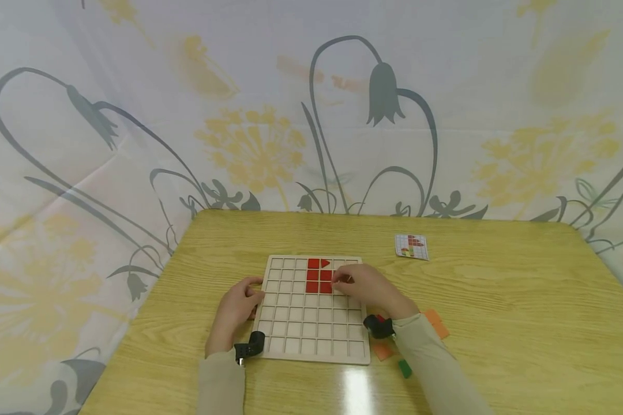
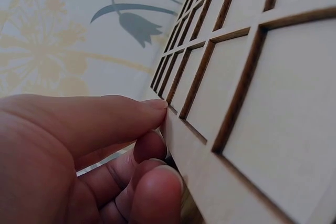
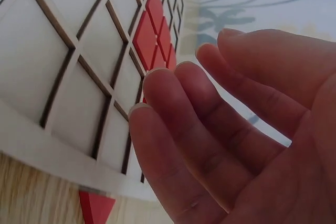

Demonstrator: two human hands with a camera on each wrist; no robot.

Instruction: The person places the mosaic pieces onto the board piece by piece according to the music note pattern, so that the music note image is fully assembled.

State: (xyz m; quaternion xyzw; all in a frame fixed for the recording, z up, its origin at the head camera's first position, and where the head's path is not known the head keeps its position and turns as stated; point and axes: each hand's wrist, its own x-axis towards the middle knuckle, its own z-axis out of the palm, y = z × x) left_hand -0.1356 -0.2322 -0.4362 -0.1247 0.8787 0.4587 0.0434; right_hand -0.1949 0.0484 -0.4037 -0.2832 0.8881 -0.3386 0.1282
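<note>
A wooden grid board point(image 1: 296, 314) lies on the table. Several red square tiles point(image 1: 313, 286) fill cells in its upper rows, and a red triangle tile point(image 1: 325, 264) sits in the top row. My left hand point(image 1: 237, 304) grips the board's left edge; in the left wrist view one fingertip point(image 2: 157, 104) rests on the rim while other fingers curl below. Over the board's upper right, my right hand point(image 1: 366, 283) hovers by the red tiles with loosely bent fingers. No piece shows between those fingers in the right wrist view, and the hand hides some cells.
A small pattern card point(image 1: 411, 246) lies beyond the board's right corner. Near the right forearm are orange tiles point(image 1: 436, 324), a green tile point(image 1: 405, 369) and a red triangular piece point(image 3: 96, 205) beside the board's edge. Floral fabric point(image 1: 342, 115) hangs behind the table.
</note>
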